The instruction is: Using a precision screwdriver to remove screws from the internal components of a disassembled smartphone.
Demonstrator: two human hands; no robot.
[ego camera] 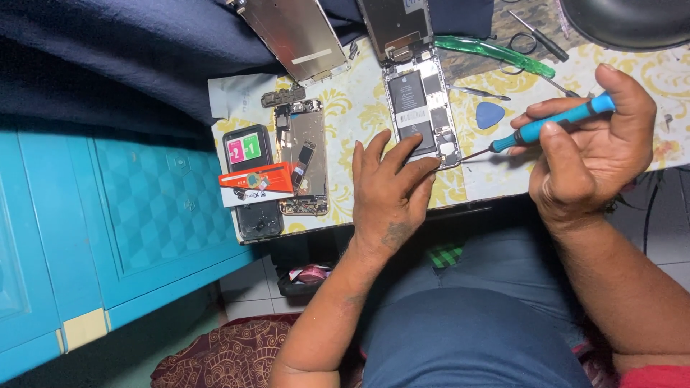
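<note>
An opened phone body (pixel 420 108) with a black battery lies on the patterned table (pixel 352 108), its lifted screen (pixel 395 25) standing behind it. My left hand (pixel 388 190) rests flat at the phone's lower edge, fingertips on its frame. My right hand (pixel 586 154) holds a blue-handled screwdriver (pixel 553 121); its thin tip points at the phone's lower right corner.
To the left lie a second stripped phone chassis (pixel 302 154), a dark phone with coloured stickers (pixel 248 179), an orange and white box (pixel 255 183) and a metal screen plate (pixel 295 32). A blue pick (pixel 489 114), tweezers (pixel 481 92), a green pry tool (pixel 496 52) and another screwdriver (pixel 539 36) lie behind. A turquoise cabinet (pixel 122 215) stands left.
</note>
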